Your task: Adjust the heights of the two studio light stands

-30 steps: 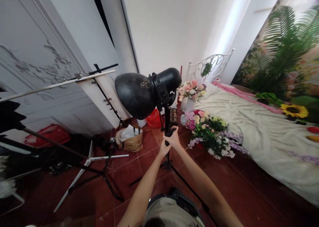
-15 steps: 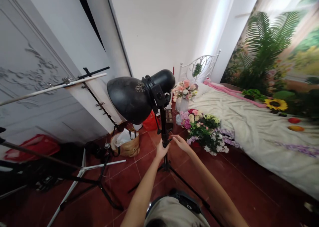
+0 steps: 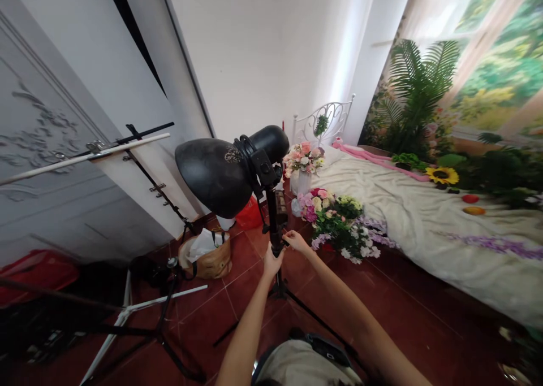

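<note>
As a person bends over a black light stand, the left hand [image 3: 272, 260] wraps around its upright pole [image 3: 272, 208] just below the collar [image 3: 277, 243]. From where I stand, the right hand [image 3: 296, 242] has its fingertips drawn together at the collar's side; whether they are closed on a knob there, I cannot tell. The stand is directly before the person's body, its thin legs [image 3: 311, 315] spread over the red tiled floor [image 3: 237, 298].

Crowning the pole is a black lamp [image 3: 216, 174], its deep, bell-shaped hood aimed to the left, with a rounded housing behind and pale speckled wear on its dull skin. The lamp looks hard and rather bulky, likely making the stand top-heavy; the pole seems stiff and smooth, liable to slip through a loose grip. It is best held around the pole below the collar, clear of the hood, whose rim could dent.

To the left, a woven bag [image 3: 216, 261] sits near a white stand [image 3: 123, 317]. To the right, artificial-looking flowers [image 3: 339, 225] crowd the side of a bed [image 3: 365, 182] draped in cream cloth, and beyond it hangs a garden-window backdrop [image 3: 487, 103].
</note>
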Tool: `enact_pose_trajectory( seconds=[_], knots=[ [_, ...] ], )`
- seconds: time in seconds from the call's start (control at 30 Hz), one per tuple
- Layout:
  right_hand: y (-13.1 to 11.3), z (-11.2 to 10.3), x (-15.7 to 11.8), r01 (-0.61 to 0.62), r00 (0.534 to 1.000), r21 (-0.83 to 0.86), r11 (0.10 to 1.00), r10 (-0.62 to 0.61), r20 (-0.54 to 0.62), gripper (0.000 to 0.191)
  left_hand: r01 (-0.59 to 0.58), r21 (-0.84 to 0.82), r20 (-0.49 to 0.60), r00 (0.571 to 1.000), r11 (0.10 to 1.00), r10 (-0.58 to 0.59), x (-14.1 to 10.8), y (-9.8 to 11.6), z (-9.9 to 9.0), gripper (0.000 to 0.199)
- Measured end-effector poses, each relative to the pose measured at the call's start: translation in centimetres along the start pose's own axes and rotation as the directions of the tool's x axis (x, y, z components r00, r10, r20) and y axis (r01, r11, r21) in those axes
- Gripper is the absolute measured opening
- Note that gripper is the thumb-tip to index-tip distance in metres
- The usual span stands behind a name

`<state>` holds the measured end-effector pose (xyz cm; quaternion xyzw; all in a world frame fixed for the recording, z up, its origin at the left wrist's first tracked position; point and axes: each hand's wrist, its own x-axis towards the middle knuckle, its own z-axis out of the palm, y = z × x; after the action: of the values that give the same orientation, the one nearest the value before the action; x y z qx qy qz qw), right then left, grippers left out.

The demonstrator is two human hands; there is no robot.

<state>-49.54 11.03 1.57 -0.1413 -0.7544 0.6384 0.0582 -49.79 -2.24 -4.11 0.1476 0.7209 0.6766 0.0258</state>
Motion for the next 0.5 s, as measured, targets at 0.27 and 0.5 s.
enact_pose_trajectory(
  seconds=[0.27,0.5],
  knots=[
    [-0.7,0.3,-1.0,-0.035,0.999,0.035,0.999,0.035,0.015,0.029,-0.028,0.005,0.011,1.0,1.0,0.027,0.1,0.5,0.1,0.039],
    [0.5,-0.5,-2.4,0.002,0.997,0.14,0.99,-0.013,0.08,0.031,-0.06,0.028,0.007,0.998,0.998,0.06,-0.1,0.0,-0.1,0.035]
  ],
)
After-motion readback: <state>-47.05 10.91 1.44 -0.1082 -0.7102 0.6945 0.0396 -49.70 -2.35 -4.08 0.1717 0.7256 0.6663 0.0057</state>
